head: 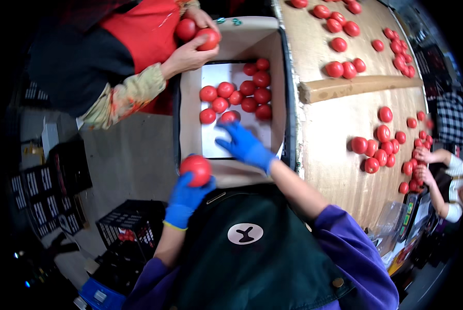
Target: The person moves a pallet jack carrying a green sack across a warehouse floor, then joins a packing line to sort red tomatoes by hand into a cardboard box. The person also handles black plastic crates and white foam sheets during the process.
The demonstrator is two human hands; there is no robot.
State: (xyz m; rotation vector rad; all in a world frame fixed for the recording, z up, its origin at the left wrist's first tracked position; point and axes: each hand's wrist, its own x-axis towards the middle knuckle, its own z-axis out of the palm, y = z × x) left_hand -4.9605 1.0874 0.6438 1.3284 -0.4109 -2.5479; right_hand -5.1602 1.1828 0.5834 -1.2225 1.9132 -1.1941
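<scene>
In a blue glove, my left hand (188, 197) holds a large red tomato (196, 169) over the near left corner of a lined crate (231, 172). My right hand (247, 145), gloved the same, reaches down into the crate with thumb and fingers spread. Its fingertips are at the near side of a tomato (228, 117); whether they touch it I cannot tell. More tomatoes (249, 88) lie on the white sheet (212, 137) at the crate's bottom, mostly toward the far and right sides.
A co-worker's hands (194, 54) hold two tomatoes (207, 39) at the crate's far left. To the right, a wooden table (328, 128) carries scattered tomatoes (380, 157) and a raised bar (361, 88). Another person's hands (425, 174) touch tomatoes there. Dark crates (126, 221) stand on the left floor.
</scene>
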